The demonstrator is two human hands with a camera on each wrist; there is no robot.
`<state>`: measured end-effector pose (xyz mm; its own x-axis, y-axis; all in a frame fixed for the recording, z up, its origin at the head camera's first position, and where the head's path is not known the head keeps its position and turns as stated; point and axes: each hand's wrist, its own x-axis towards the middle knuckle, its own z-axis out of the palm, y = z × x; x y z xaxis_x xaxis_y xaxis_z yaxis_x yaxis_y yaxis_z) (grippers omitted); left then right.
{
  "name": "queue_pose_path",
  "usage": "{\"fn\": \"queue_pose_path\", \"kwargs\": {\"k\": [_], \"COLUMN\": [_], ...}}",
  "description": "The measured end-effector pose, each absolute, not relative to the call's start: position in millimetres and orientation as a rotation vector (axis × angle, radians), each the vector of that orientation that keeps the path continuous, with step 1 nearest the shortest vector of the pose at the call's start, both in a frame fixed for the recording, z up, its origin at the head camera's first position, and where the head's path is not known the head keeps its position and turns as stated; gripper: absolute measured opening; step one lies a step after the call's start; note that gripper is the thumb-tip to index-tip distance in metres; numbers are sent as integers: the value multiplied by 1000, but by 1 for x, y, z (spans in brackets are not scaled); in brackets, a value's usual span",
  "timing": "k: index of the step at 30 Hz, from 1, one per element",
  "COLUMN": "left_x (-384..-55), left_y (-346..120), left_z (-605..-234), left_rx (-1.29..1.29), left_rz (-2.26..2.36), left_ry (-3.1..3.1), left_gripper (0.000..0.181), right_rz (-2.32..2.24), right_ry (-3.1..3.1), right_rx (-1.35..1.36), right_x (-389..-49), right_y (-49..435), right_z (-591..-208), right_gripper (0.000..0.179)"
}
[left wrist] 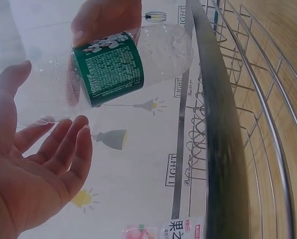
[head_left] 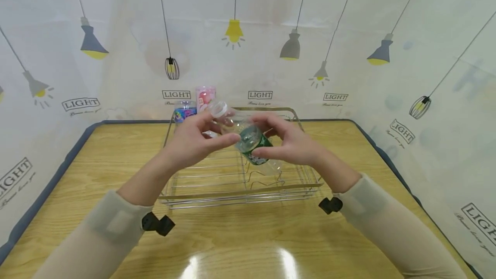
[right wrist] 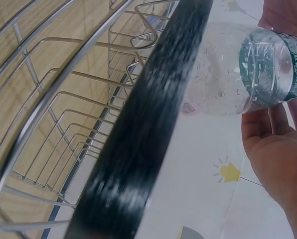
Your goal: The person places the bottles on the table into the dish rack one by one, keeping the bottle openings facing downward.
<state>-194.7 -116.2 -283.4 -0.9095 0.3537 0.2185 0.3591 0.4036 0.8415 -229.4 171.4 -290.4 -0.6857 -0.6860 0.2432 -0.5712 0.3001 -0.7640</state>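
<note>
While held: bottle (head_left: 248, 141) above rack (head_left: 240, 184), tilted.
Right grip (head_left: 294, 145): curled round bottle's label.
Left grip (head_left: 193, 141): fingers straight beside bottle.
Tabletop (head_left: 248, 236): carries rack.

bottle (head_left: 248, 139) | clear plastic, green label, white cap | tilted, cap up-left | held above wire rack (head_left: 217, 184)

Blurred dark bar (right wrist: 138, 149) across rack (right wrist: 49, 99)
</note>
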Motion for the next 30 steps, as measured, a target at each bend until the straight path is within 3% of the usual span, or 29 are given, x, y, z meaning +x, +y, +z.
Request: {"fn": "queue_pose_path", "kwargs": {"k": [12,30], "left_x": [-194,-190], "left_y": [-129,-154], "left_z": [-289,-297], "left_rx": [-695,-730], "left_rz": [-1902,-2145], "left_ry": [-2453,-2295], "left_gripper": [47,56], "right_rz": [-1373,-1439], "right_ry": [2448,2356], "right_rx": [-1152,-1092], "right_x": [-234,-235], "right_y": [183,204], "right_z": [-300,-313], "right_gripper": [73,75]}}
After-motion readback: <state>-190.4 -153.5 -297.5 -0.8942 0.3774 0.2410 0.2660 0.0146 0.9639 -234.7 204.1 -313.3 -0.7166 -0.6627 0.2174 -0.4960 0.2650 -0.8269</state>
